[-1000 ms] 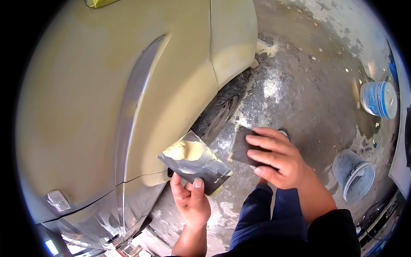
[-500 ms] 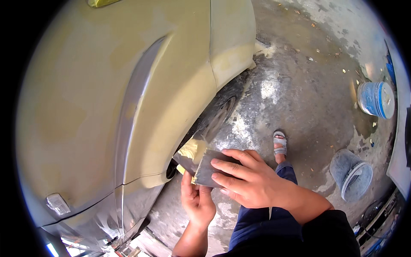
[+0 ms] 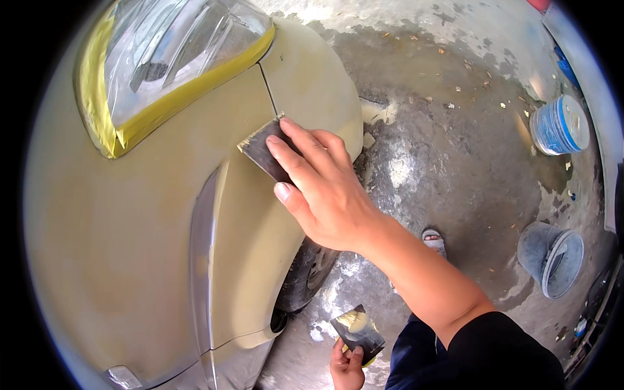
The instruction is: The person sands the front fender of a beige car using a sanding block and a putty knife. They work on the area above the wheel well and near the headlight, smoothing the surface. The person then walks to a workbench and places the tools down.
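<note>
On my feed the car point(image 3: 130, 227) fills the left. My right hand point(image 3: 325, 185) holds the spreader point(image 3: 265, 151), fingers laid over its back, one corner by the seam point(image 3: 268, 90); contact I can't confirm. Low down, my left hand point(image 3: 348, 370) pinches the plate point(image 3: 372, 342) carrying putty point(image 3: 353, 320). I judge this a spreading step; the next move calls for an even stroke.

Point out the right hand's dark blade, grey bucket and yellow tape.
Dark blade point(image 3: 260, 151): head view, exposed flat face.
Grey bucket point(image 3: 535, 251): head view, outer side wall.
Yellow tape point(image 3: 188, 96): head view, lower diagonal strip.
</note>
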Tool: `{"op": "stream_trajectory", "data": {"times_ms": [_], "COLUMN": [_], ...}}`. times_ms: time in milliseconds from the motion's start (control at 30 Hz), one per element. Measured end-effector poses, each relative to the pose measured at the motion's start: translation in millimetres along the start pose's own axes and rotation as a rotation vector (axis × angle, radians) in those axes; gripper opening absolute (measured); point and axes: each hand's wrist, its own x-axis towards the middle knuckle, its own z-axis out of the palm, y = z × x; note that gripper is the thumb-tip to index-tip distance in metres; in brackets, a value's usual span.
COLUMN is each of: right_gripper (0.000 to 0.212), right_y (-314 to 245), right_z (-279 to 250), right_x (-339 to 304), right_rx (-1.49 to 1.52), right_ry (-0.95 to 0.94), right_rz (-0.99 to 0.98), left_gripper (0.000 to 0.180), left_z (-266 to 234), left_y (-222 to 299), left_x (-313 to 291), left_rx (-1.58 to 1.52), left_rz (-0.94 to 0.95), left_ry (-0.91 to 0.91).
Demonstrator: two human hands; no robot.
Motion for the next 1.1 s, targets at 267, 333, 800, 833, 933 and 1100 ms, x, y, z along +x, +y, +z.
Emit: {"op": "stream_trajectory", "data": {"times_ms": [267,333,800,833,933,1100], "right_gripper": [0.046,0.045,0.043,0.043,0.045,0.045], "right_y": [6.8,5.5,5.9,7.1,10.3,14.5], "right_z": [23.9,19.0,9.6,9.6,10.6,16.3], "right_x": [13.6,8.9,10.4,7.7,-0.2,-15.2], "right_rx": [0.023,0.012,0.028,0.018,0.013,0.003], "right_ry": [0.055,0.014,-0.047,-0.063,-0.093,-0.120], "right_rz": [0.015,0.035,0.027,0.023,0.019,0.005], "left_gripper": [0.048,0.048,0.049,0.049,0.049,0.049], "left_z": [-2.7,-2.2,-5.4,-6.7,-9.0,-13.6], "left_y": [2.5,2.2,-2.6,-5.2,-11.5,-18.5], "left_x": [5.8,6.8,13.5,14.1,16.0,20.2], "left_rx": [0.039,0.036,0.075,0.070,0.055,0.064], "left_rz": [-0.045,-0.047,-0.087,-0.093,-0.112,-0.126], "left_ry": [0.009,0.006,-0.026,-0.026,-0.019,-0.022]}}
